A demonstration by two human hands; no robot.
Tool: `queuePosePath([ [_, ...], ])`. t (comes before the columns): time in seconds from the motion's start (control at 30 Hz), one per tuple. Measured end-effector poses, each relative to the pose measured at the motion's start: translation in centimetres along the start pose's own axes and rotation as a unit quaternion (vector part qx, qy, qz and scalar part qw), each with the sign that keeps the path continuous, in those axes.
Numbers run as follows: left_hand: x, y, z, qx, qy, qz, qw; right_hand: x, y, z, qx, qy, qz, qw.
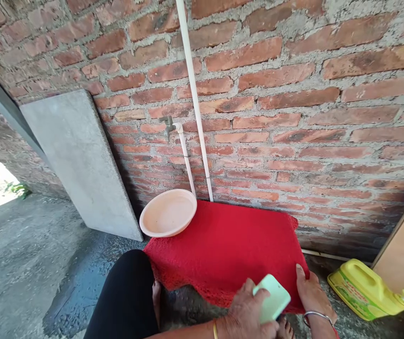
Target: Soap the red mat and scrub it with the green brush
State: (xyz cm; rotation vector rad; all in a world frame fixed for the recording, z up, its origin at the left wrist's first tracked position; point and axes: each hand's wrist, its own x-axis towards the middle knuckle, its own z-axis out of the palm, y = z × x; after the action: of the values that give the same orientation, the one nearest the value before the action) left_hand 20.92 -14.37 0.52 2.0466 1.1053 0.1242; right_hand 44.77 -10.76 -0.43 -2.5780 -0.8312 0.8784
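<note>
Cloth (237,245) is held at its edge by the half-closed right hand (314,294), likely for steadiness, while the left hand (246,307) grips a green block (274,297).

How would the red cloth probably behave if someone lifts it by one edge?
The red cloth would probably be floppy, because its near edge hangs in waves. Lifting it might also shift the pale basin, which seems to sit on its left end.

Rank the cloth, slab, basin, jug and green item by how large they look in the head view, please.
1. Cloth
2. Slab
3. Basin and jug: too alike to rank
4. Green item
</note>
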Motion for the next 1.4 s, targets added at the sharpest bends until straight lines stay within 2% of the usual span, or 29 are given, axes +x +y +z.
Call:
queuePosePath([
  [0.03,0.1,0.0,-0.5,-0.002,0.017,0.004,1.0,0.0,0.0,0.0,-0.001,-0.004,-0.001,1.0],
  [0.1,0.5,-0.6,-2.5,0.007,0.091,-0.009,0.996,-0.2,-0.2,-0.1,-0.005,-0.003,-0.002,1.0],
  [0.17,1.1,-2.0,-5.6,0.023,0.173,-0.063,0.983,-0.6,-0.4,-0.3,-0.013,0.005,0.003,1.0],
  [0.23,1.9,-3.8,-8.8,0.051,0.226,-0.125,0.965,-0.9,-0.7,-0.5,-0.018,0.011,0.011,1.0],
  [0.3,2.9,-5.3,-11.2,0.09,0.257,-0.182,0.945,-1.1,-0.8,-0.5,-0.015,0.009,0.015,1.0],
  [0.37,3.8,-6.0,-12.0,0.113,0.265,-0.215,0.933,-1.1,-0.8,-0.5,-0.009,0.008,0.014,1.0],
  [0.47,4.7,-4.8,-10.1,0.109,0.237,-0.201,0.944,-0.7,-0.6,-0.2,0.001,0.011,0.011,1.0],
  [0.63,4.7,0.8,-3.4,0.052,0.11,-0.058,0.991,-0.2,-0.1,0.0,0.004,0.007,0.011,1.0],
  [0.73,4.5,2.8,-2.4,0.018,0.065,-0.006,0.998,-0.4,-0.2,-0.2,0.002,0.002,0.011,1.0],
  [0.83,4.6,1.5,-5.1,0.021,0.122,-0.029,0.992,-0.8,-0.5,-0.4,-0.005,0.001,0.016,1.0],
  [0.9,5.0,-0.8,-8.4,0.04,0.192,-0.08,0.977,-1.1,-0.7,-0.5,-0.005,0.003,0.019,1.0],
  [0.97,5.5,-3.5,-11.7,0.073,0.259,-0.151,0.951,-1.4,-0.9,-0.6,0.002,0.007,0.02,1.0],
  [1.03,5.9,-5.6,-14.1,0.099,0.292,-0.212,0.927,-1.5,-1.0,-0.6,0.01,0.011,0.019,1.0],
  [1.1,6.3,-6.5,-15.0,0.11,0.297,-0.247,0.916,-1.5,-1.0,-0.6,0.011,0.01,0.018,1.0],
  [1.2,6.7,-5.3,-13.0,0.105,0.271,-0.229,0.929,-1.3,-0.8,-0.5,0.004,0.001,0.018,1.0],
  [1.3,6.6,-2.0,-8.5,0.091,0.206,-0.143,0.964,-0.7,-0.5,-0.2,0.004,0.007,0.018,1.0],
  [1.4,6.0,1.1,-4.7,0.074,0.112,-0.045,0.99,-0.2,-0.1,0.1,0.011,0.012,0.021,1.0],
])
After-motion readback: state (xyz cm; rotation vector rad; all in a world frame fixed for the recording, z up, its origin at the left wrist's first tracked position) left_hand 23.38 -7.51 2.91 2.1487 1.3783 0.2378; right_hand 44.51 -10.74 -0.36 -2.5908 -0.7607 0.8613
